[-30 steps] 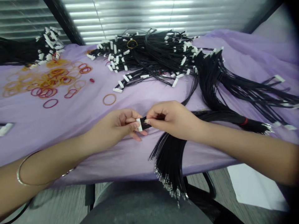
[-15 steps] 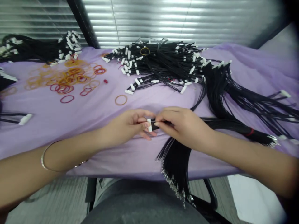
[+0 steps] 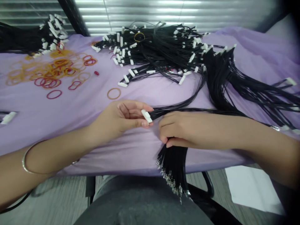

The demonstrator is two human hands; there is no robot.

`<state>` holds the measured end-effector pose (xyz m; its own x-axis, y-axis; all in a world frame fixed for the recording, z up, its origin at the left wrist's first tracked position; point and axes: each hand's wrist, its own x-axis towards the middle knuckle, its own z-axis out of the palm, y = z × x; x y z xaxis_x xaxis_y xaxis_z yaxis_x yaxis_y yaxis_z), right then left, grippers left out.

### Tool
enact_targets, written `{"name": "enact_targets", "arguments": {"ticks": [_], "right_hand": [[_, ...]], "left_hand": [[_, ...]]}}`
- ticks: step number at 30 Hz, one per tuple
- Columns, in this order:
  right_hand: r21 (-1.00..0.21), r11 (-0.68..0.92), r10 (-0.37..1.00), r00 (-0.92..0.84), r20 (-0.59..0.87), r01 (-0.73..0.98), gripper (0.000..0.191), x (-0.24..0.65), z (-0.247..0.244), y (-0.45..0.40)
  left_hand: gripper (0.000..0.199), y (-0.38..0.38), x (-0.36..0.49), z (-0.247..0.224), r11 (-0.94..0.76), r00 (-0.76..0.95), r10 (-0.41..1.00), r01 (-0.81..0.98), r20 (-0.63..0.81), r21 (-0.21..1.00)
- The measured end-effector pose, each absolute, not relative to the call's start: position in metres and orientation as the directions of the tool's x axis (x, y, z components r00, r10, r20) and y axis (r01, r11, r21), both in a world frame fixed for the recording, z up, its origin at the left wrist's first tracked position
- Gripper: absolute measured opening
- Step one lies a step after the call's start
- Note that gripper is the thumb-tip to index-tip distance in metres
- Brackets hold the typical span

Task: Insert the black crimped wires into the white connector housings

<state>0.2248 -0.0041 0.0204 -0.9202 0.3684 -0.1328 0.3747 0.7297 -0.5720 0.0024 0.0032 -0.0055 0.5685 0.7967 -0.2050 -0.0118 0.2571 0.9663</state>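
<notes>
My left hand (image 3: 127, 117) pinches a white plastic connector (image 3: 147, 116) between thumb and fingers, above the purple cloth. Black wires run from that connector to the right, passing behind my other hand. My right hand (image 3: 175, 129) is closed, its fingertips pointing down onto the top of a bundle of black wires (image 3: 174, 159) with silver metal terminals at their ends. That bundle hangs over the table's front edge. How many of its wires are between the fingertips is hidden.
A large heap of black wire harnesses (image 3: 164, 50) with white connectors lies at the back, beside more wires (image 3: 217, 75) on the right. Orange and red rubber bands (image 3: 53, 70) are scattered at left. The purple cloth (image 3: 93, 103) covers the table; white paper (image 3: 252, 187) lies below.
My right hand has left the white connector and moved down to the hanging wire bundle. My left hand keeps the connector, now tilted. The view has shifted slightly.
</notes>
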Motion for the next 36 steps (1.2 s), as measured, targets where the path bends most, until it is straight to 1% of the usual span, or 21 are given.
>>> {"name": "enact_targets", "arguments": {"ticks": [2, 5, 7, 9, 12, 15, 19, 22, 25, 28, 30, 36], "right_hand": [[-0.558, 0.731, 0.36, -0.917, -0.174, 0.392, 0.011, 0.224, 0.022, -0.005], [-0.566, 0.682, 0.449, -0.876, -0.174, 0.463, 0.01, 0.224, 0.024, -0.005], [-0.602, 0.63, 0.504, -0.848, -0.165, 0.491, 0.009, 0.223, 0.023, -0.004], [-0.648, 0.594, 0.534, -0.836, -0.125, 0.477, 0.01, 0.222, 0.021, -0.003], [-0.694, 0.584, 0.562, -0.827, -0.029, 0.421, 0.016, 0.219, 0.018, -0.004], [-0.728, 0.57, 0.586, -0.809, 0.036, 0.38, 0.013, 0.215, 0.018, -0.007], [-0.752, 0.545, 0.648, -0.755, 0.096, 0.371, 0.01, 0.212, 0.02, -0.011], [-0.714, 0.554, 0.703, -0.7, 0.125, 0.429, 0.011, 0.212, 0.021, -0.014], [-0.682, 0.501, 0.78, -0.62, 0.09, 0.532, 0.01, 0.212, 0.021, -0.014], [-0.684, 0.431, 0.832, -0.553, 0.048, 0.589, 0.01, 0.21, 0.02, -0.013], [-0.693, 0.394, 0.849, -0.527, 0.024, 0.604, 0.011, 0.208, 0.019, -0.012], [-0.695, 0.355, 0.871, -0.492, 0.003, 0.625, 0.013, 0.205, 0.017, -0.01]], "left_hand": [[0.021, 0.003, 0.005, -0.003, 0.202, 0.546, 0.816, 0.043, -0.192, 0.978], [0.014, 0.003, 0.008, 0.001, 0.0, 0.492, 0.869, 0.105, -0.052, 0.994], [0.013, 0.003, 0.01, 0.001, -0.123, 0.465, 0.885, 0.164, 0.033, 0.979], [0.011, 0.003, 0.01, 0.002, -0.147, 0.465, 0.885, 0.215, 0.031, 0.966], [0.009, 0.002, 0.009, 0.003, -0.057, 0.498, 0.866, 0.202, -0.052, 0.978], [0.01, -0.002, 0.008, 0.006, 0.091, 0.535, 0.831, 0.142, -0.154, 0.986], [0.011, -0.005, 0.005, 0.002, 0.277, 0.564, 0.777, 0.091, -0.279, 0.956], [0.012, -0.005, 0.003, -0.002, 0.387, 0.581, 0.749, 0.007, -0.318, 0.922], [0.011, -0.005, 0.003, -0.003, 0.467, 0.596, 0.717, -0.026, -0.362, 0.884], [0.01, -0.006, 0.004, -0.002, 0.502, 0.587, 0.706, -0.019, -0.397, 0.865], [0.009, -0.007, 0.004, -0.002, 0.494, 0.587, 0.71, -0.021, -0.389, 0.869], [0.008, -0.007, 0.004, -0.003, 0.465, 0.608, 0.703, 0.001, -0.37, 0.885]]}}
